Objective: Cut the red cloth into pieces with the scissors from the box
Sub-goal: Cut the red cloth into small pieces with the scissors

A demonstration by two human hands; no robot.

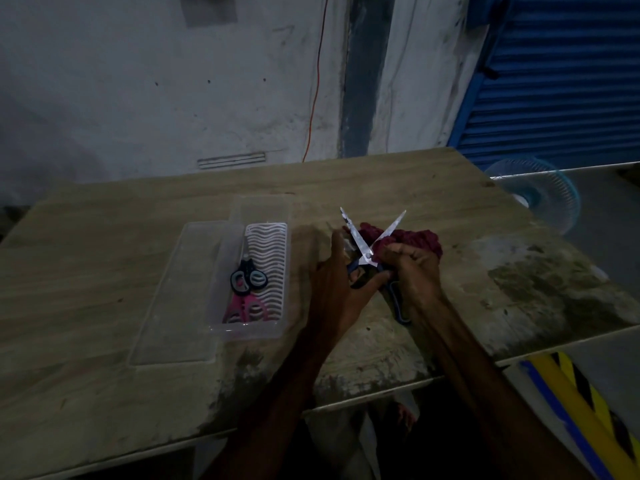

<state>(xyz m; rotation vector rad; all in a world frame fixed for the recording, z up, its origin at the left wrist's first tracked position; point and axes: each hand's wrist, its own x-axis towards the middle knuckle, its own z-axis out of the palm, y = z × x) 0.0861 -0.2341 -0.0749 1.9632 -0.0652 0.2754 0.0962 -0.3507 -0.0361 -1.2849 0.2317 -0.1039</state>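
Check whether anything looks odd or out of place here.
The scissors stand out: their blades gape wide in an X, and the left hand and right hand each seem to hold one handle. The red cloth is bunched up, not spread flat.

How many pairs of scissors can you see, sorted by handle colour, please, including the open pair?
Blue-handled scissors, open over the red cloth: 1
Black-handled scissors, in the box: 1
Pink-handled scissors, in the box: 1
Total: 3
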